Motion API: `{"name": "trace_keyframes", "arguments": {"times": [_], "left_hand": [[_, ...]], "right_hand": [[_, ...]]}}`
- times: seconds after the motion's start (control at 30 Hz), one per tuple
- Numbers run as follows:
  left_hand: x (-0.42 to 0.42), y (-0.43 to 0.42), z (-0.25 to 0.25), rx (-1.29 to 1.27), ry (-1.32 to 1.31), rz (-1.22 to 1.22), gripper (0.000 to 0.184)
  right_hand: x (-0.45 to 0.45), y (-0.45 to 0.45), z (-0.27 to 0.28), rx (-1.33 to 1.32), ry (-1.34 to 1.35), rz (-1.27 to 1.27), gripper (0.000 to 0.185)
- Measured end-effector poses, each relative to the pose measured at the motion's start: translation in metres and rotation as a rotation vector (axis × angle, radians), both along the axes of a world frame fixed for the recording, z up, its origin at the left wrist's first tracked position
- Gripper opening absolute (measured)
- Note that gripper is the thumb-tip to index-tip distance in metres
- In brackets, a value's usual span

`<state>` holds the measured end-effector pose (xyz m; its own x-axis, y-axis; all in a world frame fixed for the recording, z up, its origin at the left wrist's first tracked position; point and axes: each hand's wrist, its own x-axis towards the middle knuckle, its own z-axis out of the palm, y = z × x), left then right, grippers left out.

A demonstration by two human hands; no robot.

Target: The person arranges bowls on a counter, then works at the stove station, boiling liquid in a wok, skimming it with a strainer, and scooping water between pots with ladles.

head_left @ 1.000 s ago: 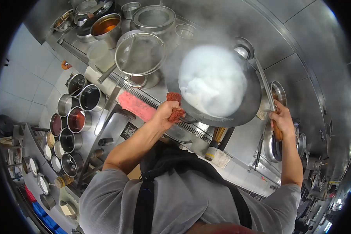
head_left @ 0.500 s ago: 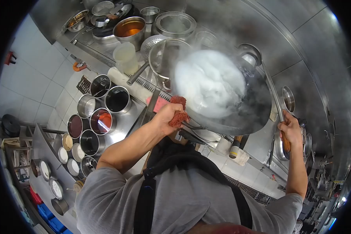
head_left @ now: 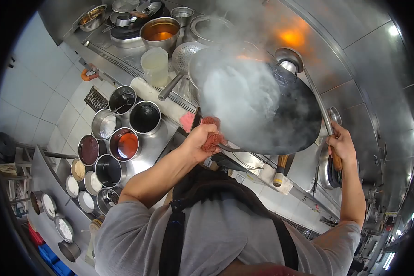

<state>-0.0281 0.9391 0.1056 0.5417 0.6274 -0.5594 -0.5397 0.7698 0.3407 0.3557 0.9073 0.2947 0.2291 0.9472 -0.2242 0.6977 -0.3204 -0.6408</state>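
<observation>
- An orange glow (head_left: 292, 37) is now being thrown onto the far steel wall (head_left: 347, 69).
- White steam (head_left: 239, 92) is being thinned, and more dark wok (head_left: 300, 122) is being bared on the right; contents are perhaps being gathered left, though the view is being clouded.
- The wok, beyond and between the hands, is being gripped by its handle in the left hand (head_left: 202, 141), closed around red cloth (head_left: 213, 141).
- A ladle (head_left: 318, 99) is being held near the far rim, its wooden handle being wrapped by the right hand's (head_left: 343, 143) curled fingers.
- No brands, labels or writing are being made out.

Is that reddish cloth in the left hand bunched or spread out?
Bunched: the reddish cloth bulges in a crumpled wad from the left hand.
</observation>
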Motion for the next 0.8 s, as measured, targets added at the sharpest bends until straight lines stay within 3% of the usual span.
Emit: {"name": "trace_keyframes", "arguments": {"times": [0.57, 0.8], "left_hand": [[0.01, 0.008, 0.004, 0.016, -0.102, 0.015, 0.014], [0.026, 0.011, 0.0, -0.039, -0.233, 0.016, 0.01]], "right_hand": [[-0.026, 0.03, 0.031, 0.016, -0.176, 0.029, 0.058], [-0.038, 0.05, 0.05, -0.01, -0.317, 0.045, 0.031]]}}
